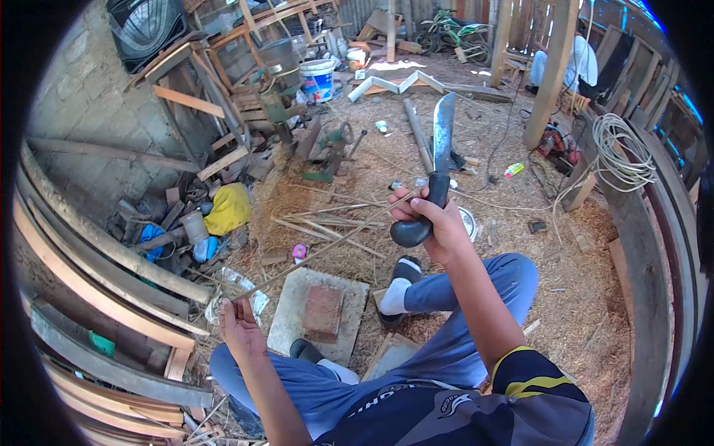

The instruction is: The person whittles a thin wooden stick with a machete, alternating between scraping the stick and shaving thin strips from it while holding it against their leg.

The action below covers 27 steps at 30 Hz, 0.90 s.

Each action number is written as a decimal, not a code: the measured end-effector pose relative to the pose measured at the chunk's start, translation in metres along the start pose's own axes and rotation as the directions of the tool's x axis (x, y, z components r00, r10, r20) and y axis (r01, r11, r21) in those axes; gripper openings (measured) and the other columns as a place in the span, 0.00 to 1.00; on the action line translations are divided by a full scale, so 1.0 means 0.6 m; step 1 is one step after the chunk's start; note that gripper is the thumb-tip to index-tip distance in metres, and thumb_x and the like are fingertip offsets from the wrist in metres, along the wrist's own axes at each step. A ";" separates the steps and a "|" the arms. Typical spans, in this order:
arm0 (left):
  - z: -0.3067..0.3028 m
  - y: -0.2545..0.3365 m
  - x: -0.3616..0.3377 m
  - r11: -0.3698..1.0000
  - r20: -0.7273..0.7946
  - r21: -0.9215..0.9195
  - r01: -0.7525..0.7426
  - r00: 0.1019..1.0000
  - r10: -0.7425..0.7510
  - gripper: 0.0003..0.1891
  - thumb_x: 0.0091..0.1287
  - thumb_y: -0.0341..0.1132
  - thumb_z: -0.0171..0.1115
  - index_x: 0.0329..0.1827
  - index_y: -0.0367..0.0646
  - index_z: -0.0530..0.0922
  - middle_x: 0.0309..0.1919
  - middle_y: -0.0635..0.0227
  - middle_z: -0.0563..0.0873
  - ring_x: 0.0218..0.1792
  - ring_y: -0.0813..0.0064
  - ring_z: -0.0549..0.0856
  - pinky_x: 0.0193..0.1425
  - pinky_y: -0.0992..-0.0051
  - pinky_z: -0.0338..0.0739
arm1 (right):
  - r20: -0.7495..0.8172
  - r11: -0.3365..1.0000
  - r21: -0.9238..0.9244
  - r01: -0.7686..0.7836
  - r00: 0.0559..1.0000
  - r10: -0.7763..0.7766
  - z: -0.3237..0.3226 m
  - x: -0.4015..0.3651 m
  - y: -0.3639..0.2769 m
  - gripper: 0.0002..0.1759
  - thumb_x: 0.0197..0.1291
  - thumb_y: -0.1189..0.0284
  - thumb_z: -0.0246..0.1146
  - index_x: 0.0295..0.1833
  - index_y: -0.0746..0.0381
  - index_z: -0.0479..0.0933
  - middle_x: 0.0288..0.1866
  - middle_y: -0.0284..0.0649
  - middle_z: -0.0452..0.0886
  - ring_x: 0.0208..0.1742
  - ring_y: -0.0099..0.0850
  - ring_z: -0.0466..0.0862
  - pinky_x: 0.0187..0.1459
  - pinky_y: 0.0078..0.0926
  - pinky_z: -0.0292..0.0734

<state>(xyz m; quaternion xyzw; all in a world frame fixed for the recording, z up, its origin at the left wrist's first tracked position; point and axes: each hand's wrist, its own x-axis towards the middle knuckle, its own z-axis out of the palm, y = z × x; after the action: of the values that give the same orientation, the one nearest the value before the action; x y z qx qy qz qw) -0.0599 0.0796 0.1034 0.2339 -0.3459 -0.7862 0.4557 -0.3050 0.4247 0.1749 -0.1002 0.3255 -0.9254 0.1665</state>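
My right hand (435, 221) is closed around the black handle of a machete (443, 130), its blade pointing up and away from me. Between the fingers of that same hand runs one end of a thin wooden strip (320, 249). The strip slants down to my left hand (244, 333), whose fingertips and thumb close on its other end. Below the strip, a reddish brick (323, 309) lies on a pale square slab (285, 316) between my feet. Several more thin strips (327, 227) are scattered on the ground just beyond.
Planks (97, 279) are stacked on the left, near a yellow cloth (228, 209). A rusty vise-like tool (327, 145) stands ahead. Coiled cable (623, 152) hangs on the right by a wooden post (552, 82). Another person (581, 63) sits at the back right.
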 end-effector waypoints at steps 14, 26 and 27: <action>0.190 -0.085 -0.037 0.720 0.457 0.640 -0.268 0.886 -0.077 0.16 0.80 0.41 0.62 0.62 0.39 0.80 0.55 0.66 0.85 0.55 0.76 0.83 0.63 0.72 0.77 | -0.035 0.880 -0.362 0.309 0.938 -0.344 -0.045 0.033 -0.117 0.14 0.67 0.84 0.70 0.45 0.60 0.70 0.41 0.47 0.88 0.46 0.39 0.92 0.46 0.31 0.90; 0.406 -0.117 -0.208 0.674 0.780 0.618 -0.404 0.421 -0.463 0.12 0.81 0.38 0.59 0.53 0.37 0.82 0.31 0.69 0.84 0.32 0.80 0.81 0.39 0.75 0.75 | 0.100 0.834 -0.475 0.281 0.959 -0.266 0.017 0.002 -0.154 0.13 0.68 0.80 0.71 0.46 0.60 0.70 0.42 0.48 0.89 0.42 0.37 0.92 0.42 0.32 0.89; 0.407 -0.115 -0.216 0.663 0.800 0.593 -0.457 0.430 -0.420 0.10 0.81 0.36 0.58 0.51 0.38 0.80 0.30 0.73 0.81 0.31 0.83 0.77 0.37 0.76 0.73 | 0.113 0.819 -0.503 0.277 0.960 -0.256 0.017 0.001 -0.162 0.13 0.68 0.78 0.71 0.46 0.60 0.71 0.42 0.48 0.89 0.41 0.36 0.92 0.40 0.31 0.89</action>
<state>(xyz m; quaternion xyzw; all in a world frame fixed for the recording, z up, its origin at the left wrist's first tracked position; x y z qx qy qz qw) -0.2031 0.2977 0.2170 -0.0642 -0.8245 -0.5583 0.0660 -0.3261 0.4899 0.2445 -0.2040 0.5395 -0.8168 0.0091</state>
